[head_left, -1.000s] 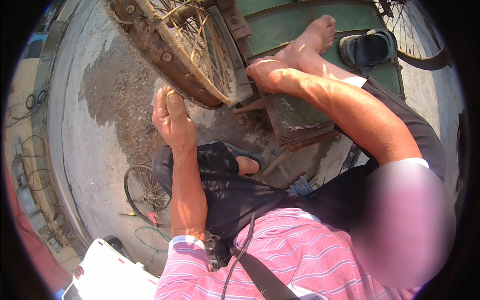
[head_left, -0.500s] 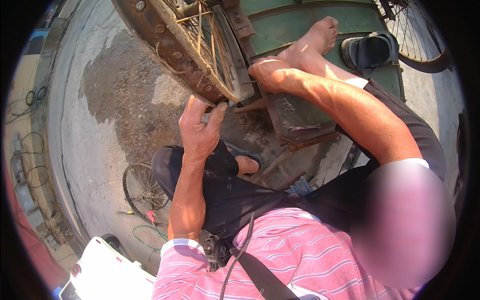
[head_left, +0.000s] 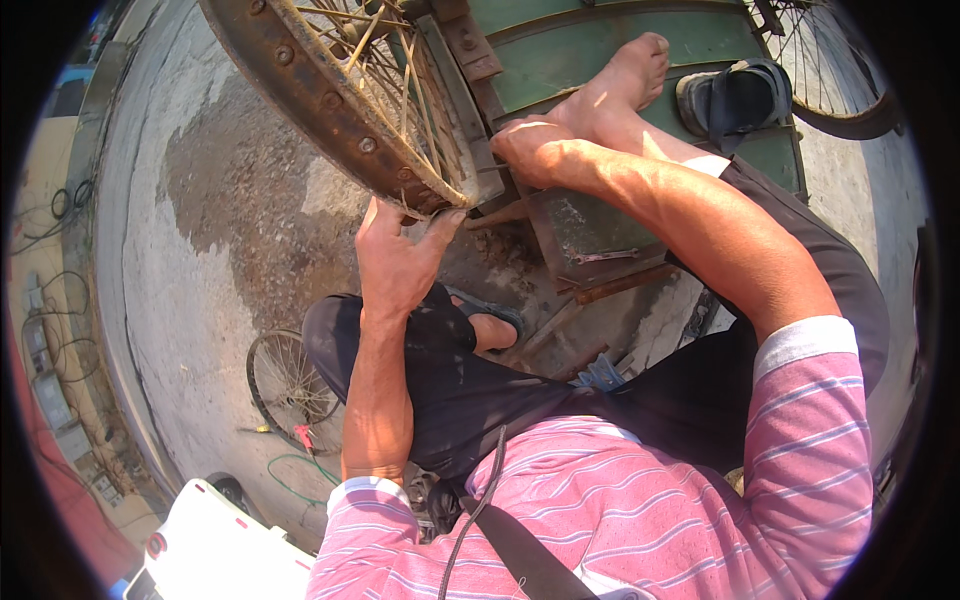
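Observation:
A rusty spoked wheel rim (head_left: 318,100) with a row of bolt-like heads along its outer face slants down from the top. My left hand (head_left: 393,262) is closed on its lower end, the thumb on one side and the fingers partly hidden behind it. Some frayed strands show at that grip. My right hand (head_left: 535,150) is closed beside a dark metal frame bar (head_left: 490,110), close to my bare foot (head_left: 635,75). Whatever its fingers hold is hidden. Thin rusty spokes (head_left: 405,85) fill the space inside the rim.
A green metal panel (head_left: 555,45) carries my bare foot and a dark sandal (head_left: 738,98). A wrench (head_left: 603,256) lies on a ledge below. Another wheel (head_left: 845,90) stands at the far right. A spoked wheel (head_left: 290,385) and a white vehicle part (head_left: 215,550) are at lower left.
The rim has turned: its bolt heads sit at different places, and the loose strand once higher up is gone from there. My hands stay in nearly the same spots.

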